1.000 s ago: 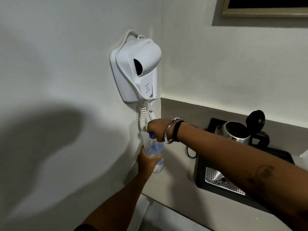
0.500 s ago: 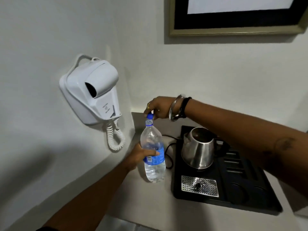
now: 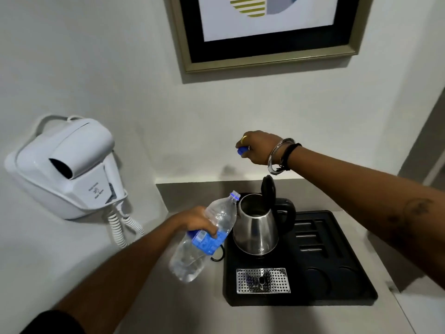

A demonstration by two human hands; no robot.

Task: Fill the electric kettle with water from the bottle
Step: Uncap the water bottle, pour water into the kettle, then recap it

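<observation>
A clear plastic water bottle with a blue label is tilted, its open neck close to the rim of the steel electric kettle. My left hand grips the bottle around its middle. The kettle stands on a black tray with its black lid flipped up. My right hand hovers above and behind the kettle, fingers closed on the blue bottle cap. No water shows leaving the bottle.
A white wall-mounted hair dryer with a coiled cord hangs on the left wall. A framed picture hangs above the grey counter. The tray has a perforated metal drip grille at its front.
My right hand has lifted the blue cap off the bottle and moved up and right. My left hand has tipped the upright bottle toward the kettle's mouth.
</observation>
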